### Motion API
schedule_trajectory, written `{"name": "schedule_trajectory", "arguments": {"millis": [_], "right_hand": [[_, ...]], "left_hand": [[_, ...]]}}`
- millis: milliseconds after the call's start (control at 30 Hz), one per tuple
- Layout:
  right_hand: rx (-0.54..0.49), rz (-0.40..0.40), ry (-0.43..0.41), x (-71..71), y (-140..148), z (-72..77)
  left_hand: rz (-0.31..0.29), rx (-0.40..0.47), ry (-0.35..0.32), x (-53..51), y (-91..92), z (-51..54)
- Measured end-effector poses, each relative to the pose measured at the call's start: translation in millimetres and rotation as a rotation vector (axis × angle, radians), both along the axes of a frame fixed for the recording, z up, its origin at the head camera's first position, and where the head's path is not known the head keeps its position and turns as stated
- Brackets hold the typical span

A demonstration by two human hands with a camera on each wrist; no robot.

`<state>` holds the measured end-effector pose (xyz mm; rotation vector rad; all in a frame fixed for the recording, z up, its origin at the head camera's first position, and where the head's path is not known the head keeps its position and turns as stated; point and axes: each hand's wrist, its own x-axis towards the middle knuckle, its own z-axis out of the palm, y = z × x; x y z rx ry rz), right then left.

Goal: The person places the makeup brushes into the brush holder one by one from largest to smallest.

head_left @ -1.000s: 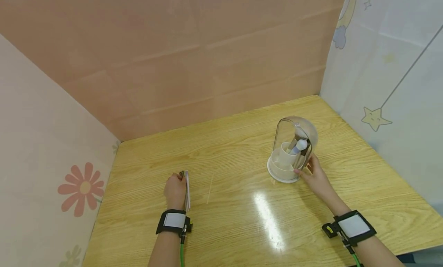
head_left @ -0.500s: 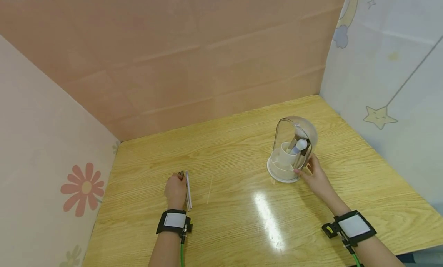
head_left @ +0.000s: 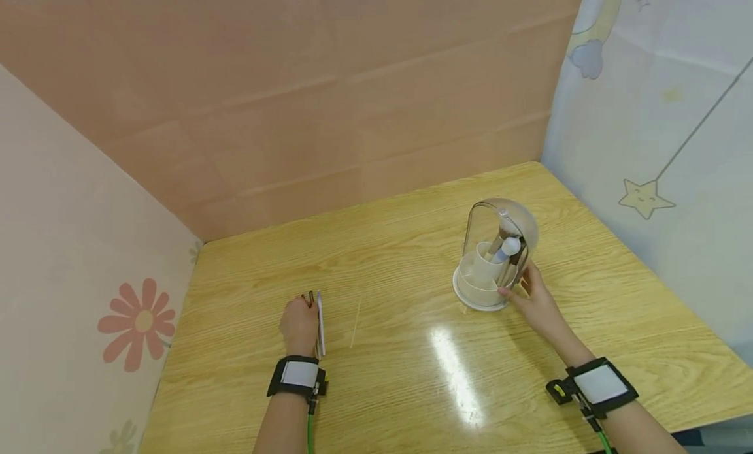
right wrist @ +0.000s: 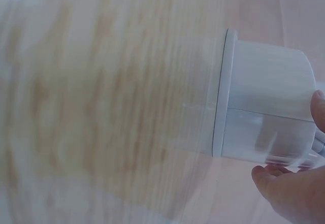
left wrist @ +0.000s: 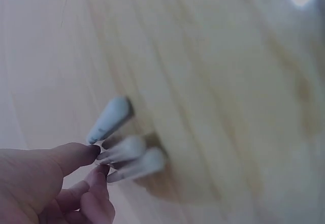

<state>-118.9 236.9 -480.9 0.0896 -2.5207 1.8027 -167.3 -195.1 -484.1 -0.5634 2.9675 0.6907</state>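
Note:
My left hand (head_left: 300,325) pinches several slim sticks (left wrist: 136,155) between thumb and fingers, low over the table at the left. Their rounded ends are pale, and one (left wrist: 110,117) is bluish white; whether they are pens or brush handles I cannot tell. In the head view the hand hides most of them. On the right, my right hand (head_left: 536,305) grips a round makeup brush holder (head_left: 478,291) near its base, thumb on the front wall and fingers around the right side. Under its clear domed cover (head_left: 518,212), brushes (head_left: 507,248) lean in the compartments. The cover's front stands open.
Both things are on a wood-grain table (head_left: 400,382). A thin pale line (head_left: 355,321) marks the table between the hands. A pinkish-brown backdrop (head_left: 329,101) closes the rear, with printed sheets at left (head_left: 53,245) and right (head_left: 676,127).
My left hand has barely shifted, and the sticks have turned slightly in its fingers, their dark far ends spreading a little. The right hand and brush holder stay in place.

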Motion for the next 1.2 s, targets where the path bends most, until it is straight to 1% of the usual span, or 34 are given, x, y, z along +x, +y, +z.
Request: {"name": "schedule_trajectory", "arguments": {"millis": [133, 300, 433, 567, 667, 800, 900, 1100, 1200], "right_hand": [[0.004, -0.006, 0.003, -0.6, 0, -0.1], [0.010, -0.010, -0.003, -0.3, 0, -0.3], [0.013, -0.010, -0.007, -0.3, -1, 0.2], [0.016, -0.018, 0.000, -1.2, 0, 1.0], [0.011, -0.021, 0.004, -1.6, 1, 0.7], [0.002, -0.018, 0.000, -1.9, 0, -0.2], [0.001, -0.015, -0.011, -2.1, 0, -0.4], [0.007, -0.011, -0.019, -2.5, -1, 0.3], [0.006, -0.010, -0.008, -2.3, -2, 0.0]], "left_hand": [[0.003, -0.004, -0.009, -0.7, 0.4, 0.4], [0.022, 0.006, -0.020, -0.1, -0.5, 0.5], [0.024, 0.020, 0.012, 0.7, 0.1, 5.3], [0.024, 0.051, 0.060, 1.0, 3.7, 14.3], [0.020, 0.092, 0.076, 0.9, 7.8, 22.7], [-0.018, 0.141, 0.120, -1.0, 13.5, 33.7], [-0.048, 0.163, 0.180, -3.5, 18.4, 41.5], [-0.075, 0.200, 0.273, -5.8, 35.0, 59.7], [-0.102, 0.239, 0.311, -5.9, 47.3, 69.4]]}}
